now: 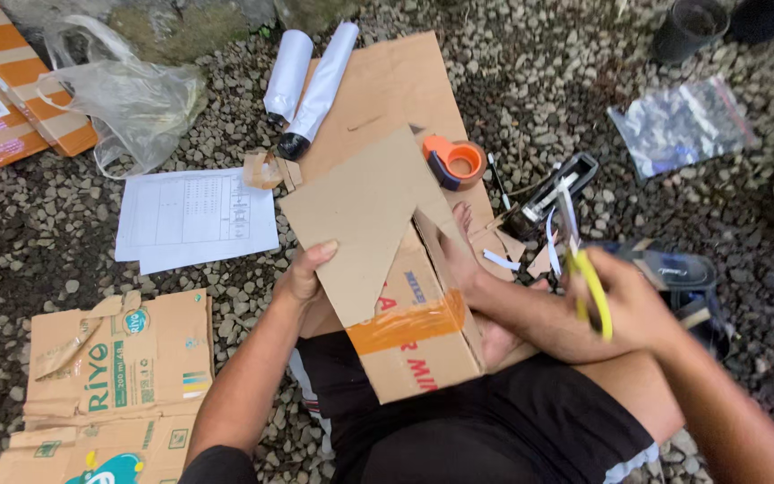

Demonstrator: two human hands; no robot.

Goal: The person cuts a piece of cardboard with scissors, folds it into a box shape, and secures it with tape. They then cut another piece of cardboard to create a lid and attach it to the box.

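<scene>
Gravel ground (64, 260), we're sitting on it. Left hand (302, 273) is clamping the cardboard (365, 220) at its 9 o'clock edge, steadying it on the lap. Right hand (633, 305) is closed around yellow scissors (589, 282), blades pointing 12 o'clock. Tape dispenser (454, 161) is lying beyond.

Gravel ground (530, 81), flattened cardboard (387, 90), paper sheets (194, 220), plastic bag (132, 103), black pot (690, 27)

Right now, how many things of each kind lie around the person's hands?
Cardboard pieces: 4
Rolled grey tubes: 2
Tape dispensers: 1
Scissors: 1
Paper sheets: 1
Total: 9
</scene>
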